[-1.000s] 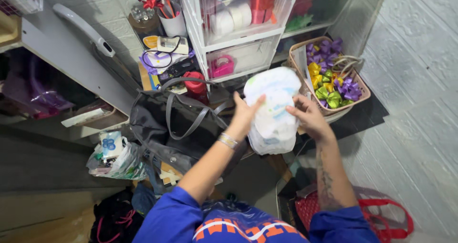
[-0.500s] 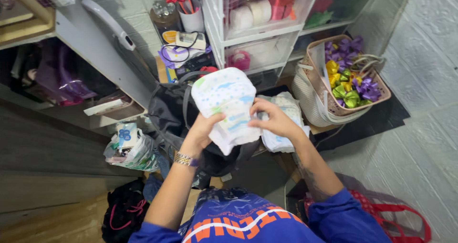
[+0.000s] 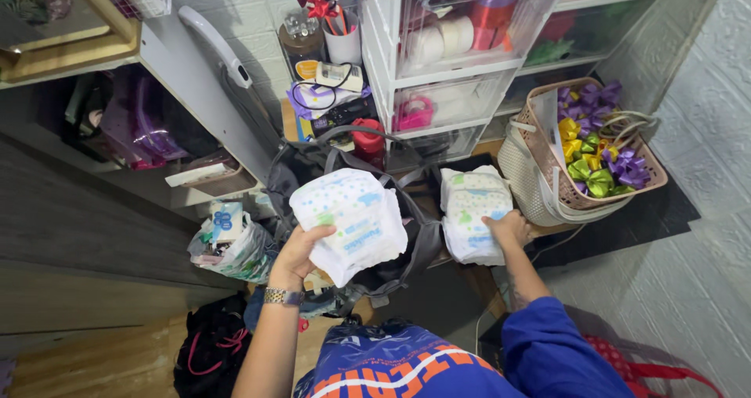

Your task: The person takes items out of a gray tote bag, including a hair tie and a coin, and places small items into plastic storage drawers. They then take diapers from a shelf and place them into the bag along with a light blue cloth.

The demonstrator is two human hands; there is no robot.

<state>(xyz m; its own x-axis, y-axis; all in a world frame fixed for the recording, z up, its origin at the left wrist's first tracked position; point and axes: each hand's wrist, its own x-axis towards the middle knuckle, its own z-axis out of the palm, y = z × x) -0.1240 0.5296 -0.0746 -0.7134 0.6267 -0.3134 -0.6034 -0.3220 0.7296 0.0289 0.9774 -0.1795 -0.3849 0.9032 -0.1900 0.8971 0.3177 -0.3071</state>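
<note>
Your left hand (image 3: pixel 299 251) is clamped on one diaper (image 3: pixel 350 220), lifted over the open grey bag (image 3: pixel 422 242). Your right hand (image 3: pixel 508 227) presses down on the diaper pack (image 3: pixel 469 210) just right of the bag, fingers spread, not closed. Basket (image 3: pixel 547 132) of bows sits far right.

I see two folded white diapers. My left hand (image 3: pixel 301 249) holds one diaper (image 3: pixel 352 220) up over the open dark bag (image 3: pixel 426 234); it has small blue and green dots. The other diaper (image 3: pixel 472 210) has green marks and lies flat just beside the bag, under my right hand (image 3: pixel 508 227).
</note>
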